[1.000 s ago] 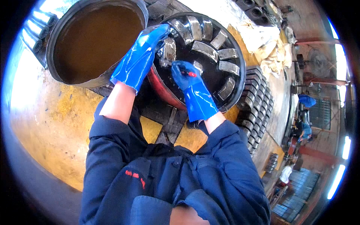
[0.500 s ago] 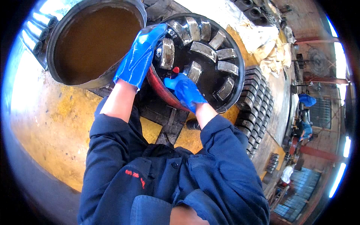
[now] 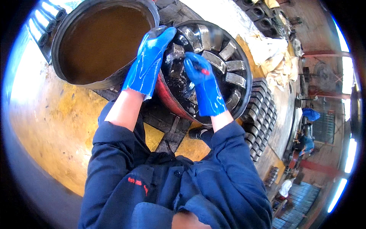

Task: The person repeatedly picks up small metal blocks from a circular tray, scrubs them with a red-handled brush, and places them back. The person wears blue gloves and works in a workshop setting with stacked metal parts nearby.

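Both my hands wear long blue gloves. My left hand [image 3: 150, 57] is closed over the left rim of a round black basin [image 3: 248, 86] with a red outer side; its fingertips are partly hidden. My right hand [image 3: 202, 78] is over the basin, fingers closed around a tool with a red end [image 3: 205, 71]; the tool's far end is blurred or hidden. Several curved metal blocks [image 3: 214, 61] lie in dark liquid inside. One wet block [image 3: 177, 57] stands between my hands. Bubbles and ripples show in the liquid below my right wrist.
A large drum of brown liquid [image 3: 103, 42] stands at the left, close to the basin. Stacked dark blocks [image 3: 259, 118] sit at the right. Pale cloth [image 3: 276, 57] lies beyond them. Metal cylinders [image 3: 44, 21] lie at the far left. A person [image 3: 305, 143] is in the background.
My right hand has moved up and away from the basin's near edge, toward the block by my left hand. The liquid is now stirred up. My left hand stays at the rim.
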The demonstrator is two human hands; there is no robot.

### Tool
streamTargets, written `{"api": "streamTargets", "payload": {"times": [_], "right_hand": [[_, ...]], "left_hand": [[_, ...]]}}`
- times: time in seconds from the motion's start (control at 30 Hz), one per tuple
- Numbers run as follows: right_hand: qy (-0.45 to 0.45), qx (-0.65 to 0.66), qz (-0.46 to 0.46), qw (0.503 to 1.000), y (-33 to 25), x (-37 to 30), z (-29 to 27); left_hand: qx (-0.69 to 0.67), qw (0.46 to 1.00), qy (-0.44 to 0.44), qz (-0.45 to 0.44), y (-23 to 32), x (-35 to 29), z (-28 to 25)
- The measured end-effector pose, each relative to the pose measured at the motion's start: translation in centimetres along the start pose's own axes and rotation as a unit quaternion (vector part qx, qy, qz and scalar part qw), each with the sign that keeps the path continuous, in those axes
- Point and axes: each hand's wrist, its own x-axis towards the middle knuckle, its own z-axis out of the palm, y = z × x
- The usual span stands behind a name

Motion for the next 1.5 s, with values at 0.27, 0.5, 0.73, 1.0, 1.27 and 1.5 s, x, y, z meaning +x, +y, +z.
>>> {"api": "streamTargets", "payload": {"times": [0.27,0.5,0.73,1.0,1.27,1.5], "right_hand": [[-0.022,-0.109,0.073,0.991,6.7,10.6,2.8],[-0.02,-0.072,0.116,0.99,2.6,4.6,2.7],[0.009,0.045,0.286,0.957,-4.1,-5.9,2.0],[-0.115,-0.098,0.382,0.912,-3.4,-7.2,2.8],[-0.146,0.016,0.381,0.913,1.1,-5.9,-0.5],[0.009,0.047,0.077,0.996,-2.8,-2.6,-2.0]], "left_hand": [[-0.013,1.0,-0.02,0.02,-0.1,0.4,1.0],[-0.035,0.999,-0.02,0.013,1.1,-0.8,0.5],[-0.003,1.0,-0.013,0.019,1.0,-0.9,0.3],[-0.001,1.0,-0.015,0.013,0.8,-0.8,0.7],[-0.008,1.0,-0.019,0.005,0.7,-0.7,1.4],[-0.004,1.0,-0.014,0.005,0.7,-0.6,1.1]]}}
